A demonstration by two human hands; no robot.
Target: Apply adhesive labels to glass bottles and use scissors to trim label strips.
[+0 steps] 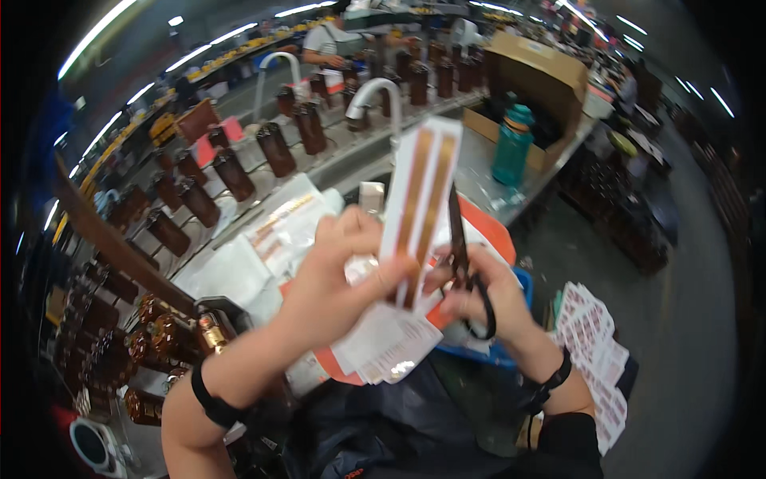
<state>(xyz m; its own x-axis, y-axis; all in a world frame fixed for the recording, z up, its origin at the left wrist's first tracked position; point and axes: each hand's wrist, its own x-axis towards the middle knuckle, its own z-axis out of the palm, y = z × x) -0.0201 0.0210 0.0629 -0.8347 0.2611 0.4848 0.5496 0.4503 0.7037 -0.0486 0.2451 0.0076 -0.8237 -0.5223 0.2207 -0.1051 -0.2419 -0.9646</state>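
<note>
White paper strip (pixel 423 199): long, narrow, two golden-brown bands running lengthwise, somewhat blurred; pinched near lower end in left fingers (pixel 356 231), raised nearly upright, top leaning right. Scissors (pixel 458 235): dark blades, black looped handle, held in right fingers (pixel 457 305); blades pointing up, just beside strip's right edge. Blade contact with paper unclear.
</note>
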